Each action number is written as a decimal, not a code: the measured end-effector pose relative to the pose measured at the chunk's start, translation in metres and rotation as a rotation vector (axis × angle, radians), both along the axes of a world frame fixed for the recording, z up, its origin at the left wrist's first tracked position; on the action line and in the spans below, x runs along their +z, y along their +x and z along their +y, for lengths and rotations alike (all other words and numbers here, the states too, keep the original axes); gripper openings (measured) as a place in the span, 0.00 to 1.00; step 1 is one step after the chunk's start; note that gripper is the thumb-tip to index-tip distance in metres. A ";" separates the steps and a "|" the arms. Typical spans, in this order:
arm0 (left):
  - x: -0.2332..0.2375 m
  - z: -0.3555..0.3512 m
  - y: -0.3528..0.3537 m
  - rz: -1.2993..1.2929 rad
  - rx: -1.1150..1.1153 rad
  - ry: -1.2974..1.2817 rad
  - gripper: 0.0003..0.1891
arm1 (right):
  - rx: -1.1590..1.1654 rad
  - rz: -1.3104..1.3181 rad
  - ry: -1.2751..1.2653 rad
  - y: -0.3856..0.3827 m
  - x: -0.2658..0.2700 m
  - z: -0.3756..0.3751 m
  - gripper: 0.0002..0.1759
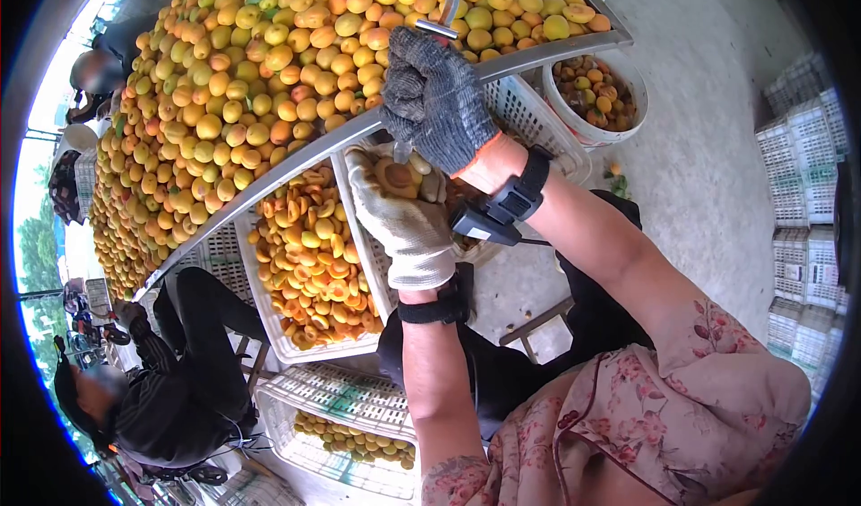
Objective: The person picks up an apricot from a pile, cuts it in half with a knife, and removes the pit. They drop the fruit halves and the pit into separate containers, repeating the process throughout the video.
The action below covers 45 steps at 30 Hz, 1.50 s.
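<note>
My left hand (404, 215), in a whitish knit glove, is curled round an apricot (395, 179), palm up below the metal table edge. Just above it, my right hand (435, 98) wears a dark grey knit glove and is closed in a fist. From the top of that fist sticks a curved metal tool (451, 0) with a short crosspiece; the fingers hide its handle. Whole apricots (269, 67) are heaped on the table beyond. Left of my left hand stands a white crate (287, 354) of apricot halves (314, 259).
A metal rim (529, 60) borders the table. A white bucket (619, 134) of fruit stands at the right, beside a white crate (525, 116). Below lies another crate (350, 475) with fruit. A co-worker (170, 398) sits at the left. Stacked crates (803, 192) stand far right.
</note>
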<state>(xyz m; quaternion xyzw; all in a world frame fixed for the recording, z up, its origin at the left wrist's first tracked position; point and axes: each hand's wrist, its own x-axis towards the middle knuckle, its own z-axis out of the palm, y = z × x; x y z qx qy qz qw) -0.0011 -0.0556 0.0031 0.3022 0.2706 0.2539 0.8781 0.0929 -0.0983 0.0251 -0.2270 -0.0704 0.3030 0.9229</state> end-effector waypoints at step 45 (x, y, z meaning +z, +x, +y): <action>0.006 0.046 -0.020 -0.095 -0.087 -0.017 0.29 | -0.043 -1.500 -0.867 -0.023 -0.020 -0.027 0.12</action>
